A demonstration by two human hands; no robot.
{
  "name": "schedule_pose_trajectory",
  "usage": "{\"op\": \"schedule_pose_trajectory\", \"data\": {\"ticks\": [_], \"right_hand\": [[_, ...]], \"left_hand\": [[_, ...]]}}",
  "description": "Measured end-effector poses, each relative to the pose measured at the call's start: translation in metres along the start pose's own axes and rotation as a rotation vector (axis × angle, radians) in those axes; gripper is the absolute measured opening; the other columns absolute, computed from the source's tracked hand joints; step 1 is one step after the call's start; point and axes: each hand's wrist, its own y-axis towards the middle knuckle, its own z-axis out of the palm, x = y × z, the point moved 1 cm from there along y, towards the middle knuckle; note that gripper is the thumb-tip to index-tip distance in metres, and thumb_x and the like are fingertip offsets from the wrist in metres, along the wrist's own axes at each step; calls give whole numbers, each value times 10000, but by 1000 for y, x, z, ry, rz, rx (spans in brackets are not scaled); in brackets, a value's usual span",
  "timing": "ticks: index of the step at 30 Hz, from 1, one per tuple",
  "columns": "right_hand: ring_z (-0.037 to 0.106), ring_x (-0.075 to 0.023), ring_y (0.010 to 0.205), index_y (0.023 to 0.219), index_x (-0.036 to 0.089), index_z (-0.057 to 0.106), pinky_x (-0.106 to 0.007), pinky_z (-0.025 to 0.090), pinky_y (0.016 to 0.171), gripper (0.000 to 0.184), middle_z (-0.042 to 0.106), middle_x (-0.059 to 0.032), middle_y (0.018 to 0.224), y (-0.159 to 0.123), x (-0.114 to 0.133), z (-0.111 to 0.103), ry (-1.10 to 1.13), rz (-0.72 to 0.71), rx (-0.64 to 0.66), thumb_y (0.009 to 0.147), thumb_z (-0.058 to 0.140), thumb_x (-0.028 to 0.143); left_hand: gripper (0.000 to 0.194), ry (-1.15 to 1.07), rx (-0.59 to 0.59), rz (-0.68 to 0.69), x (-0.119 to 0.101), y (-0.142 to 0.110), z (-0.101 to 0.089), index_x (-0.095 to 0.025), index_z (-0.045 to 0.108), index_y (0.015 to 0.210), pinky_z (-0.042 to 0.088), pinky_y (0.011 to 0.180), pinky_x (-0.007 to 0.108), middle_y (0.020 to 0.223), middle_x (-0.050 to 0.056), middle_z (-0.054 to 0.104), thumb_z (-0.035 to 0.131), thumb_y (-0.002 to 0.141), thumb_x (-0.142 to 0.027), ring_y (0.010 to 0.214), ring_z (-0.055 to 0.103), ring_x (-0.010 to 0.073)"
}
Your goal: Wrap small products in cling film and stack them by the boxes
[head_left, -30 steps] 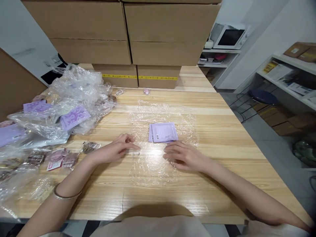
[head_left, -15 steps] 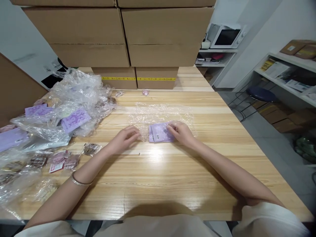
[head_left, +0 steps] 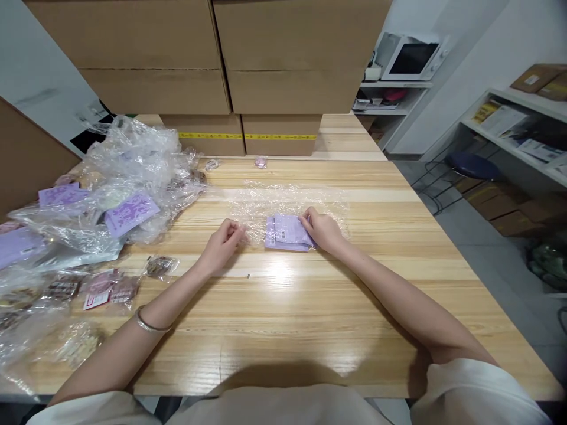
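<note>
Two overlapping light-purple packets [head_left: 290, 230] lie at the near edge of a clear plastic bag [head_left: 287, 198] spread flat on the table. Whether the packets are inside the film or on top of it, I cannot tell. My right hand [head_left: 325, 230] pinches the right edge of the upper packet, which tilts slightly off the lower one. At the bag's left end, my left hand [head_left: 224, 242] has thumb and fingertips pressed together on what looks like the film's edge. A bracelet circles the left forearm.
A heap of clear plastic bags [head_left: 133, 159] with purple packets covers the table's left side. Nearer are small wrapped packets [head_left: 162, 267]. Stacked cardboard boxes [head_left: 283, 88] stand along the back. Two small wrapped pieces [head_left: 260, 162] lie before them. A stool [head_left: 472, 166] stands beyond the right edge.
My left hand has drawn slightly left and rotated more upright. The upper purple packet has lifted and shifted a little against the lower one under my right hand. The camera view has tilted slightly.
</note>
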Motion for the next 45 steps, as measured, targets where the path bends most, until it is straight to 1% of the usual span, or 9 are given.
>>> {"op": "schedule_pose_trajectory", "data": {"ticks": [7, 11, 15, 17, 21, 25, 33, 39, 45], "right_hand": [[656, -226, 702, 1074, 200, 575, -286, 303, 578, 271, 734, -67, 823, -1, -2, 4, -18, -3, -15, 1014, 391, 389], [652, -237, 700, 1103, 187, 572, -302, 369, 599, 277, 724, -71, 832, -5, 0, 3, 43, 2, -62, 999, 403, 380], [648, -296, 921, 1219, 107, 553, -395, 471, 770, 383, 688, -173, 1049, -15, 6, -9, 18, -92, -340, 966, 422, 363], [609, -311, 1072, 1258, 92, 554, -448, 465, 905, 429, 661, -193, 1135, -21, 9, -15, 15, -322, -352, 962, 426, 376], [457, -295, 1350, 1439, 171, 445, -507, 335, 1137, 624, 543, -139, 1421, -28, 6, -16, 77, -679, -24, 918, 530, 505], [333, -299, 1446, 1536, 191, 317, -518, 278, 1186, 791, 356, -129, 1568, -28, -1, -7, 110, -639, 123, 865, 595, 503], [244, -285, 1481, 1557, 132, 258, -480, 256, 1206, 872, 245, -135, 1606, -31, 0, -5, 49, -609, 155, 740, 562, 167], [312, -272, 1455, 1542, 128, 289, -479, 348, 1160, 744, 287, -157, 1587, -33, -2, -14, 10, -578, 163, 822, 472, 89], [373, -254, 1427, 1553, 257, 284, -469, 366, 1146, 650, 290, -66, 1591, -29, -13, -31, 169, -455, 299, 935, 484, 273]], "left_hand": [[520, 184, -129, 121, 11, -2, 2, -186, 369, 1357, 440, 655, 293, 682, -54, 537, 551, 907, -373, 623, 543, 146], [535, 580, -402, 582, -2, -7, 6, -173, 421, 1363, 471, 870, 446, 1063, 119, 588, 600, 867, -264, 1003, 576, 263], [555, 714, -6, 961, -20, -3, 27, -202, 379, 1421, 403, 1080, 488, 1417, 178, 466, 587, 920, -319, 1348, 425, 308], [627, 751, 174, 939, -24, 4, 37, -179, 339, 1462, 323, 1159, 503, 1530, 190, 360, 577, 931, -413, 1452, 296, 323], [612, 785, 328, 789, -17, 17, 44, -160, 367, 1474, 250, 1204, 503, 1554, 169, 362, 529, 950, -432, 1471, 278, 313], [569, 756, 379, 699, -4, 23, 33, -156, 388, 1479, 303, 1187, 470, 1554, 154, 375, 481, 924, -243, 1441, 352, 274], [618, 673, 412, 662, 6, 31, 15, -165, 421, 1472, 297, 1202, 410, 1531, 92, 427, 418, 856, -102, 1436, 369, 198], [657, 671, 416, 597, 10, 33, -4, -255, 441, 1465, 251, 1210, 444, 1515, 39, 453, 437, 826, -101, 1420, 394, 189], [441, 442, 421, 404, 9, 36, -27, -258, 570, 1356, 243, 1192, 458, 1457, 56, 528, 482, 927, -308, 1370, 464, 218]]}}
